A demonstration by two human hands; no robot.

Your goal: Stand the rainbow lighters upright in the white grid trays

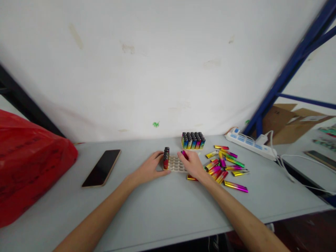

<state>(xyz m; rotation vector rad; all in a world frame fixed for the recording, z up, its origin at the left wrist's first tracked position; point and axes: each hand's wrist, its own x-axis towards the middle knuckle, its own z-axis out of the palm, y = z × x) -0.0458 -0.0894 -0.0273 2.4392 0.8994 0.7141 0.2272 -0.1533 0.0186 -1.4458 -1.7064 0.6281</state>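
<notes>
A pale tray with round holes (pixel 176 164) lies on the grey table, with a short column of dark-capped lighters (pixel 166 158) standing at its left edge. My left hand (pixel 149 168) rests against the tray's left side, fingers curled beside those lighters. My right hand (pixel 192 163) is over the tray's right part, fingers closed on a pink lighter (pixel 184 154). Several shiny multicoloured lighters (pixel 225 167) lie loose just right of that hand. A full tray of upright lighters (pixel 193 140) stands behind.
A black phone (pixel 102 167) lies to the left, near a red plastic bag (pixel 28 161). A white power strip (pixel 250 143) with cables runs along the back right, by a blue rack post (pixel 286 75) and a cardboard box (pixel 291 122). The white wall is close behind.
</notes>
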